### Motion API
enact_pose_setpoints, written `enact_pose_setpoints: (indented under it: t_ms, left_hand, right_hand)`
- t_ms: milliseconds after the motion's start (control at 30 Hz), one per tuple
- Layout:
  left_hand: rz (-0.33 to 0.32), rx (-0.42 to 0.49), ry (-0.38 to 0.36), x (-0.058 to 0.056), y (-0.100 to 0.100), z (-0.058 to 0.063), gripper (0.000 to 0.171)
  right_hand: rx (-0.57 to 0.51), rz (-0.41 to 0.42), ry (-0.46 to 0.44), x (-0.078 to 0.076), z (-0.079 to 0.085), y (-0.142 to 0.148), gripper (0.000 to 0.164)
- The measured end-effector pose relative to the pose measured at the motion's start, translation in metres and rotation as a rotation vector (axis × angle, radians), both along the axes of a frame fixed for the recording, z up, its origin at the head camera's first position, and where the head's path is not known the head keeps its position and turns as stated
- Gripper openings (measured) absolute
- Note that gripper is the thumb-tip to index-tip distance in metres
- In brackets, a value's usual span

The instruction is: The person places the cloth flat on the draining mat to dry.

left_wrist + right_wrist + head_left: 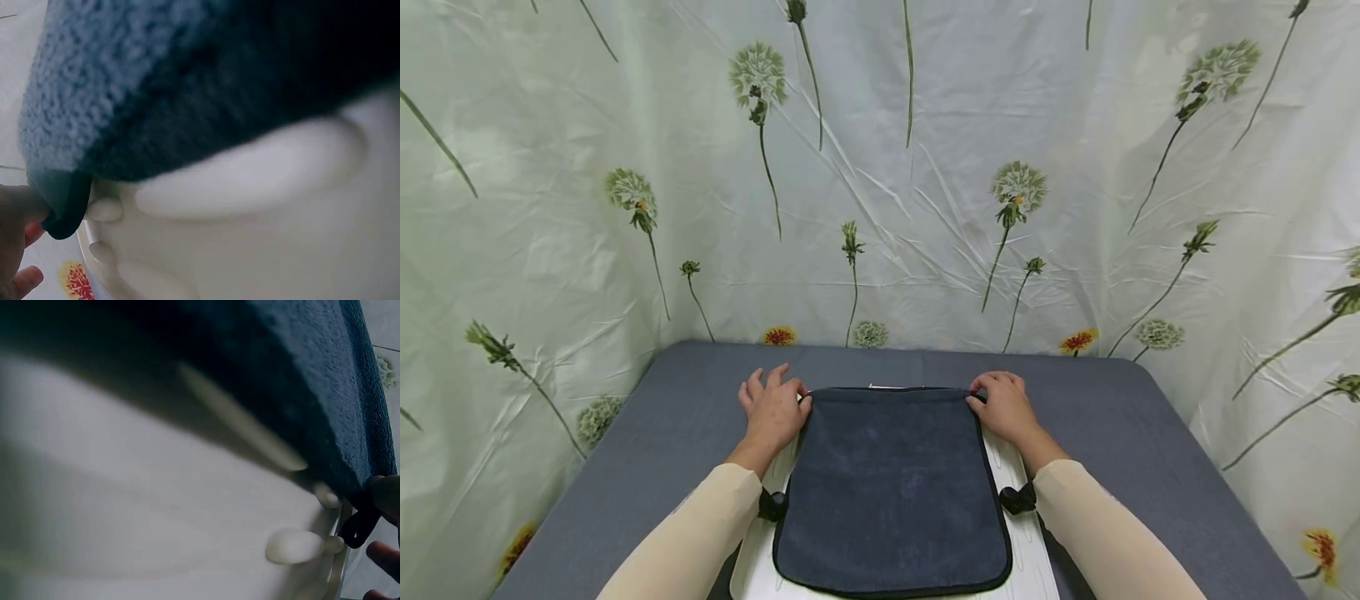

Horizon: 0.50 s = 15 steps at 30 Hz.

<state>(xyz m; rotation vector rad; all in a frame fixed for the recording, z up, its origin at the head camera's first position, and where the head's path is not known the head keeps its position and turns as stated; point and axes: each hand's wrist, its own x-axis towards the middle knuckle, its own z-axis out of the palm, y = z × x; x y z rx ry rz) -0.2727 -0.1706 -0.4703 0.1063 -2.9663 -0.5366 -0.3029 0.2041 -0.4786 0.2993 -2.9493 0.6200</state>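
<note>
A dark blue plush cloth (891, 492) with black edging and rounded near corners hangs or lies over a white panel (1026, 533). My left hand (773, 412) pinches its far left corner between thumb and index finger, the other fingers spread away. At the far right corner my right hand (1009, 408) pinches the cloth in the same way. Both wrist views show the plush cloth (125, 81) raised off the panel (156, 487) near the camera. A small dark loop (361, 530) sticks out at the right corner, beside the fingers.
Raised oval shapes (294, 546) stand out on the white panel. Beneath lies a table with a grey-blue covering (700, 433). Behind it hangs a pale curtain (895, 208) printed with dandelions. Black wrist cameras (1018, 499) sit close to the cloth's side edges.
</note>
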Motion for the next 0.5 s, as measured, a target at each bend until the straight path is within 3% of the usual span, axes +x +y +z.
enact_pose_setpoints:
  t_ms: [200, 333, 500]
  left_hand:
    - [0.015, -0.006, 0.013, 0.002, 0.002, 0.001, 0.02]
    - [0.001, -0.023, -0.031, 0.006, 0.001, 0.0, 0.029]
    - [-0.081, -0.052, -0.099, 0.013, -0.005, -0.003, 0.04]
  right_hand:
    - [0.026, -0.024, -0.051, 0.008, 0.001, 0.001, 0.03]
    - [0.068, 0.013, 0.004, 0.017, 0.0, 0.003, 0.037]
    - [0.126, 0.071, 0.081, 0.032, -0.001, 0.007, 0.047]
